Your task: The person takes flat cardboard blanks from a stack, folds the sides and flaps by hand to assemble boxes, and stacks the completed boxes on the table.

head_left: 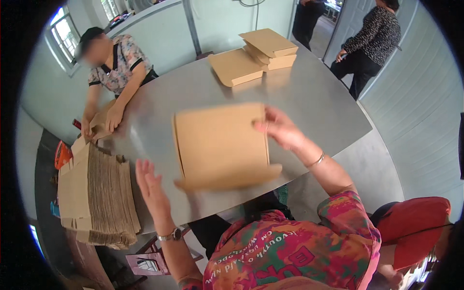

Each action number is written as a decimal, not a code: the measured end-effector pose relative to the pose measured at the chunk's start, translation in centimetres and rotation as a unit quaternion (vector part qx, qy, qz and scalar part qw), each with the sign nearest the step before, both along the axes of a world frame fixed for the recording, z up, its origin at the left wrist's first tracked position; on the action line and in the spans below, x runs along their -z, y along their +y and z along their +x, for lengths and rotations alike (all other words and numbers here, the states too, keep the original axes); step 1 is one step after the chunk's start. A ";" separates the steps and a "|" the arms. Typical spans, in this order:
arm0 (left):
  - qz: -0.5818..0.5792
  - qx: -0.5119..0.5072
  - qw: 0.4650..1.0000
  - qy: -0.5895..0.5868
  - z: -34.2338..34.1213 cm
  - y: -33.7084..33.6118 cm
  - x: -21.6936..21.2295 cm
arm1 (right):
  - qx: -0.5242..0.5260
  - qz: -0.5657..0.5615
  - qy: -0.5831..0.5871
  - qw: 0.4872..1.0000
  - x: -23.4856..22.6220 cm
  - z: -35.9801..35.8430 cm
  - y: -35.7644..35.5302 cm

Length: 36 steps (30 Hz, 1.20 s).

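My right hand grips the right edge of a brown cardboard box, thumb on top. The box is folded into shape and tilted above the metal table, its front flap sticking out towards me and slightly blurred. My left hand, with a watch on the wrist, is raised to the left of the box, fingers apart and touching nothing. Beside that hand stands a thick stack of flat cardboard blanks at the table's left edge.
Several folded boxes are piled at the far side of the metal table. Across the table on the left, a person handles a cardboard piece. Two people stand by the doorway at the back right. A red cloth-like item is at my right.
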<state>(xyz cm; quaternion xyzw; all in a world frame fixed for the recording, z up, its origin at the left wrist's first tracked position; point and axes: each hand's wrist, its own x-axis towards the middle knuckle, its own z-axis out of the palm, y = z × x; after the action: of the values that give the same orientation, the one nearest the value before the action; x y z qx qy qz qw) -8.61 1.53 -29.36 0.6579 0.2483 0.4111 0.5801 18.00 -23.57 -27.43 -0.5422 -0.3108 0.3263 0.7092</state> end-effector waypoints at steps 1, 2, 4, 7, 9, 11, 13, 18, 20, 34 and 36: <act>0.009 -0.029 0.999 0.016 -0.3 0.2 0.4 | 0.070 0.014 0.015 0.997 -0.2 1.9 -0.7; 0.064 -0.038 0.996 0.048 -1.6 1.6 3.2 | 0.127 0.033 0.029 0.991 -0.6 3.7 -0.7; 0.142 -0.026 0.973 0.178 -3.2 1.2 8.4 | 0.206 0.096 0.036 0.973 -1.5 8.8 -0.9; 0.169 -0.047 0.937 0.301 -2.7 -3.2 11.9 | 0.277 0.188 0.053 0.941 -3.0 17.0 -1.5; 0.408 -0.074 0.843 0.342 -3.3 -5.0 12.9 | 0.346 0.183 0.075 0.917 -3.5 22.4 -1.0; 0.397 -0.082 0.848 0.341 -3.4 -5.8 12.7 | 0.419 0.123 0.082 0.896 -2.6 28.2 -0.9; 0.382 -0.099 0.851 0.347 -3.9 -6.3 12.3 | 0.508 0.006 0.044 0.860 -0.8 31.5 0.8; 0.387 -0.080 0.845 0.360 -2.0 -5.8 11.7 | 0.560 -0.063 0.054 0.825 4.1 37.1 -1.9; 0.384 -0.085 0.844 0.366 -2.2 -5.8 11.2 | 0.466 0.163 0.137 0.859 4.1 34.5 -1.7; 0.396 -0.219 0.871 0.192 -3.4 0.0 2.5 | 0.103 -0.254 -0.432 0.859 13.7 1.7 -0.1; 0.478 -0.273 0.807 0.215 -6.9 3.2 -2.6 | 0.101 -0.278 -0.509 0.809 13.5 -2.6 1.2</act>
<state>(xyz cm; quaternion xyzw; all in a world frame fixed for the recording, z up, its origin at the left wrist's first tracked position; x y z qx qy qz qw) -15.54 4.70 -26.80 0.8284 0.3079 0.4677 -0.0123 15.43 -22.42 -40.88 -0.8330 -0.4663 0.0024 0.2977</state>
